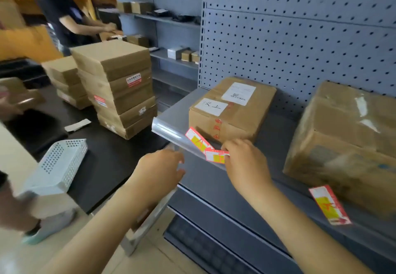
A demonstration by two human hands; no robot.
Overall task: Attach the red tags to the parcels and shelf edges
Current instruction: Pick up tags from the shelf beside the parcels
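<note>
The tags are red-bordered slips with a yellow patch in the middle. My right hand [244,162] is pinching one red tag [216,156] against the clear strip on the shelf edge [169,131]. My left hand [163,166] rests with loose, empty fingers at that edge. Three tags total: a second one [197,139] on the strip and a third [329,205] near the big parcel [347,145]. There are two parcels on the shelf.

Taking the shelf [235,179] as landmark: its front strip is bare between the small parcel [232,110] at its left end and the large parcel [347,151] at right, which crowds the edge. Both hands [162,166] [246,160] occupy its left front edge.
</note>
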